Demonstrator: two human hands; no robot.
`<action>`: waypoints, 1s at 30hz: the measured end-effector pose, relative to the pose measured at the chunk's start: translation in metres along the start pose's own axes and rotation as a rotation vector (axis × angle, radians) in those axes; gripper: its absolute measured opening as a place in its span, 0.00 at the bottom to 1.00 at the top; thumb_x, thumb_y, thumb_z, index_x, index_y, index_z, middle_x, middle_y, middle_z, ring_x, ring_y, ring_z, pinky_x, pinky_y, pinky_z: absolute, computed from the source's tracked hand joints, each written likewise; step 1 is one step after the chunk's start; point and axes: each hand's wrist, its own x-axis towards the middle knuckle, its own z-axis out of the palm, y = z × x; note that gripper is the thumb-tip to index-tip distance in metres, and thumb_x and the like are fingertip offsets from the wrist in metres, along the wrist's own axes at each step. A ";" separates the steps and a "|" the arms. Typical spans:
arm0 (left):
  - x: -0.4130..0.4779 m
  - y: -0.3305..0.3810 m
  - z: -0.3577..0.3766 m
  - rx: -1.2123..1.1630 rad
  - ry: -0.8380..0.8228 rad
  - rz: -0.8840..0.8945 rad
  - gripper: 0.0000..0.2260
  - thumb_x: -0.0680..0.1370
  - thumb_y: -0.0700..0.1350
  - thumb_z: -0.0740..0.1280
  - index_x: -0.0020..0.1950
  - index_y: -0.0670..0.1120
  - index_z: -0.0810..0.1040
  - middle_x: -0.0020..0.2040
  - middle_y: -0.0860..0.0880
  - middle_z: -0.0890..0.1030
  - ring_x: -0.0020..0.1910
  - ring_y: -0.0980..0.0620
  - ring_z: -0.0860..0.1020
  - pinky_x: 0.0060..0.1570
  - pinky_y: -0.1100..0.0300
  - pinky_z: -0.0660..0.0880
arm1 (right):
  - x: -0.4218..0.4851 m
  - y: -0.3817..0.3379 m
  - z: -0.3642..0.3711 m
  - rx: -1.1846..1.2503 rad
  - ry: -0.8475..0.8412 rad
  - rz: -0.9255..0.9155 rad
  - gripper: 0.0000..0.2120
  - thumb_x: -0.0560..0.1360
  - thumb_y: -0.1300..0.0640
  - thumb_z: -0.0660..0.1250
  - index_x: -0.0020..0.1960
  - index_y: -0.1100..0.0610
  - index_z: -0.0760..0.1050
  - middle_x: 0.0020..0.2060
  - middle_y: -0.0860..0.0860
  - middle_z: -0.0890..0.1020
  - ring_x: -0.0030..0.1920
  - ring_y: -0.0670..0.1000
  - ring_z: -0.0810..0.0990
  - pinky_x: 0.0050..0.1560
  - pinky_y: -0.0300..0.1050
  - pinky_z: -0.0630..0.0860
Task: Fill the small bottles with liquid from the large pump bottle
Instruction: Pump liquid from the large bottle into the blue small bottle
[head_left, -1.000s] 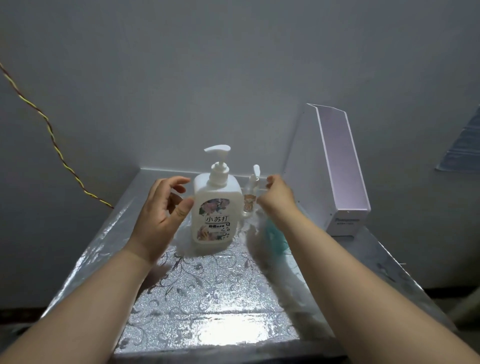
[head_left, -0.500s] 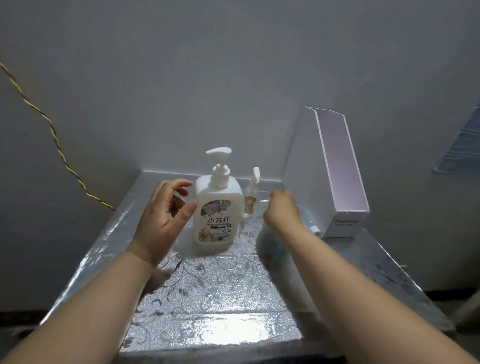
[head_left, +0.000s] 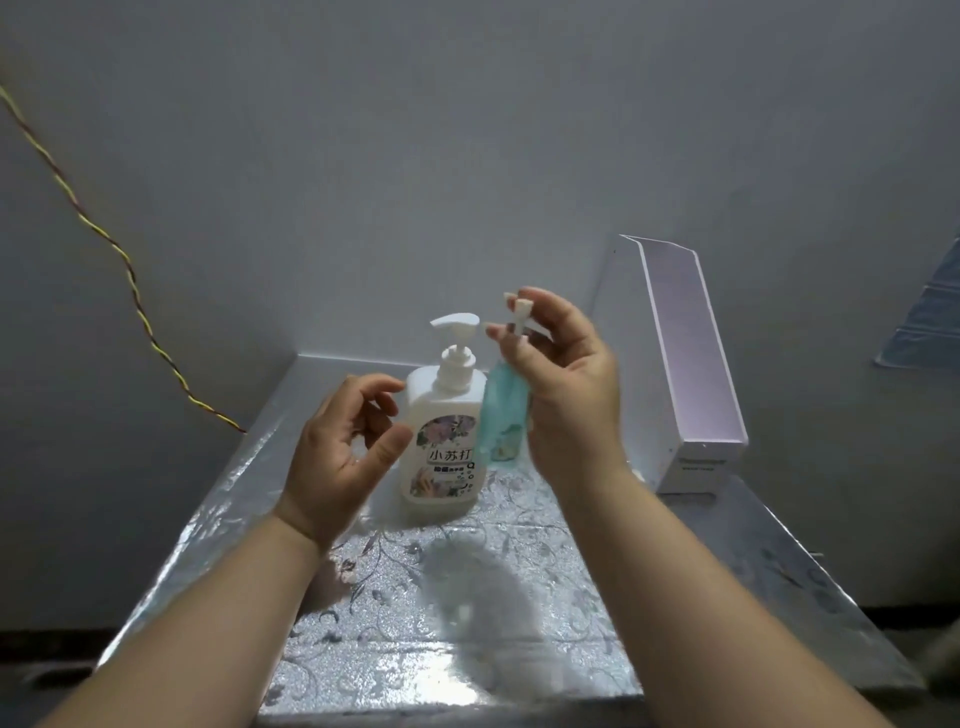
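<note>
The tabletop at 6 o'clock wears a shiny silver cover with a leaf pattern, and both forearms reach out over it.

The left hand, at about 11 o'clock from the middle of the tabletop, is wide and holds nothing. Its fingers are loosely bent and its thumb is just beside the left wall of the pump bottle. I cannot tell whether they touch. It has barely moved in the last second.

The change is on the other side. Half a second ago the right hand was low, down near the tabletop at the big bottle's right. Now it is up in the air at 1 o'clock, gripping a teal small bottle near its neck, with the white top showing above the fingertips. The small bottle is blurred and hangs tilted in front of the pump bottle's right shoulder, clear of the tabletop.

I judge that filling has not begun: the top is still on the small bottle, so it likely has to come off first, perhaps with the free left hand.

Farther back, a white box stands at 2 o'clock, and a twisted wire runs down the wall at 10 o'clock.
</note>
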 end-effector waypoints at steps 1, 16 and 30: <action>0.000 0.001 0.000 -0.031 0.001 0.008 0.20 0.74 0.66 0.65 0.58 0.54 0.74 0.44 0.51 0.76 0.40 0.52 0.76 0.42 0.60 0.75 | -0.005 0.004 0.008 0.033 -0.013 -0.003 0.14 0.73 0.71 0.66 0.52 0.55 0.77 0.40 0.46 0.83 0.44 0.50 0.80 0.50 0.46 0.79; -0.003 0.017 0.002 -0.182 0.055 0.103 0.16 0.78 0.61 0.63 0.64 0.62 0.70 0.53 0.62 0.79 0.49 0.57 0.79 0.49 0.58 0.76 | -0.018 0.020 0.051 -0.448 -0.056 -0.065 0.13 0.63 0.60 0.77 0.44 0.56 0.78 0.41 0.53 0.80 0.39 0.49 0.79 0.41 0.44 0.78; -0.003 0.013 0.002 -0.240 0.095 -0.028 0.19 0.73 0.66 0.66 0.48 0.52 0.72 0.31 0.49 0.75 0.27 0.47 0.72 0.28 0.50 0.70 | -0.016 0.014 0.048 -0.109 -0.306 0.170 0.12 0.70 0.70 0.70 0.48 0.55 0.80 0.44 0.54 0.83 0.45 0.51 0.80 0.45 0.42 0.78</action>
